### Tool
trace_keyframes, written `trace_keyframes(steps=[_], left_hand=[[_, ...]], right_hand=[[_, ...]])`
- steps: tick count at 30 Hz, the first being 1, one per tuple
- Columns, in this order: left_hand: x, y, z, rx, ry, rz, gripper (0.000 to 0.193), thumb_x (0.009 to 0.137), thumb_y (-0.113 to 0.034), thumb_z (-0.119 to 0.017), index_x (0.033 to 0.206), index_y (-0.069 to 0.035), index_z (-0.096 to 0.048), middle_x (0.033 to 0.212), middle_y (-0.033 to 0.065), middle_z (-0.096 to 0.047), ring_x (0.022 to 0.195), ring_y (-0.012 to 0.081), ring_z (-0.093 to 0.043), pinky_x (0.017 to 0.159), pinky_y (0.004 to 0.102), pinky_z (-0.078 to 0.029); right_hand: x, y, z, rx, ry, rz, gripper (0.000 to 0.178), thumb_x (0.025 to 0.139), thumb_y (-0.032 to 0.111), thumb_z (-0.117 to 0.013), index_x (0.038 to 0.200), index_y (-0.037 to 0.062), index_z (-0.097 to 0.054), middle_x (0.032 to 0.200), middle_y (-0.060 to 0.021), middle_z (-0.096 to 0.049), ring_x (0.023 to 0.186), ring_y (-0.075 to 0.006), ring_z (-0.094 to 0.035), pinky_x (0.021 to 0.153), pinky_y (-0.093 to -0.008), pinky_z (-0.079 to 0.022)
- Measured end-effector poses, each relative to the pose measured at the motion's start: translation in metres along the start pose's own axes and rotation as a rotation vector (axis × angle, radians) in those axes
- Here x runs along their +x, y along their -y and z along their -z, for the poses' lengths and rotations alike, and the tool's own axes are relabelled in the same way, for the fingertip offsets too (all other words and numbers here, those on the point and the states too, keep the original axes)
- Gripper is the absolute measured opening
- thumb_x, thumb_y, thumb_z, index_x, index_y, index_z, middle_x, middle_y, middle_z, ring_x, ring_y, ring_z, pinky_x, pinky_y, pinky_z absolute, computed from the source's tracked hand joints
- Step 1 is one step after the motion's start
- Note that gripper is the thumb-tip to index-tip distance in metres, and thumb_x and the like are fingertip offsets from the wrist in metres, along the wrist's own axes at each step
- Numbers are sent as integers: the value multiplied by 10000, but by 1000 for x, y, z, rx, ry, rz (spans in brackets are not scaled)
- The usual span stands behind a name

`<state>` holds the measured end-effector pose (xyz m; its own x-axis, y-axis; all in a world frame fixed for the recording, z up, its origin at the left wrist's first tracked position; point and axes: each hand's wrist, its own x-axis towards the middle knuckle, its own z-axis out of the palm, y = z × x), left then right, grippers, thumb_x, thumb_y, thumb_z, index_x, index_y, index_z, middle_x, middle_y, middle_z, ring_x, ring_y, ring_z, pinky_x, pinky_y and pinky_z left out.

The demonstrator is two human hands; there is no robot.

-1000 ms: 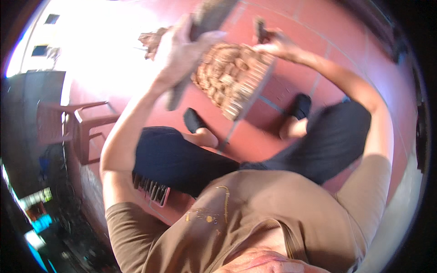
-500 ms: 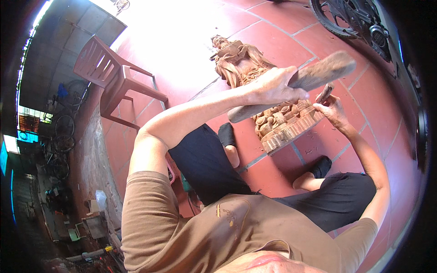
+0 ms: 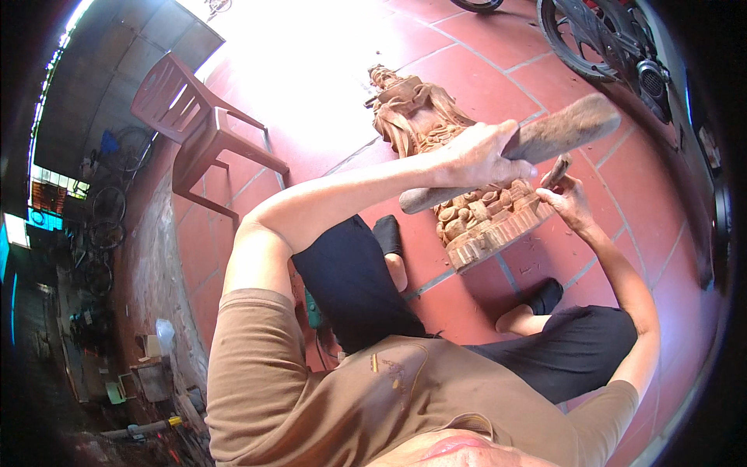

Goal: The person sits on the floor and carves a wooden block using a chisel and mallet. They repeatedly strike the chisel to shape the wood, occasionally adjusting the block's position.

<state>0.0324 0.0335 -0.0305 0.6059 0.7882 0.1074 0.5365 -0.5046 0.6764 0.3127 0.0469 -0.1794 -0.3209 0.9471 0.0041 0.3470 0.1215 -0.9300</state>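
Note:
My left hand [image 3: 481,156] is closed around a long, club-shaped wooden mallet [image 3: 572,128]; its thick end points up to the right. My right hand [image 3: 572,205] grips a short chisel [image 3: 557,170], its upper end sticking out above the fingers close to the mallet. The chisel's lower end is hidden by my hand. A carved wooden statue [image 3: 420,109] of a robed figure lies on the floor, its head away from me. Its rounded, ridged base [image 3: 490,241] is between my feet, and my right hand is at the base's right side. My left forearm and the mallet cover the statue's middle.
Small wood chips lie on the red tiled floor [image 3: 537,268] beside the base. A brown plastic chair [image 3: 210,144] stands at the left. At the upper right is a motorcycle [image 3: 615,47]. A green power tool [image 3: 313,311] is by my left leg. Bicycles and clutter line the left side.
The whole view has shifted slightly. My left hand with the mallet and my right hand with the chisel keep nearly the same places over the statue; both grips are unchanged.

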Motion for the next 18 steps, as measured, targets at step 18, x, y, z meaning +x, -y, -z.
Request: trace_keyframes(steps=[18], left_hand=[[2, 23, -1, 72, 104, 168, 711, 804, -596, -677, 1079, 56, -604, 868, 181, -662, 804, 251, -661, 747, 388, -509]], right_hand=[[-3, 0, 19, -61, 74, 5, 178, 862, 177, -711, 875, 14, -641, 761, -26, -639, 728, -97, -611, 695, -281, -500]])
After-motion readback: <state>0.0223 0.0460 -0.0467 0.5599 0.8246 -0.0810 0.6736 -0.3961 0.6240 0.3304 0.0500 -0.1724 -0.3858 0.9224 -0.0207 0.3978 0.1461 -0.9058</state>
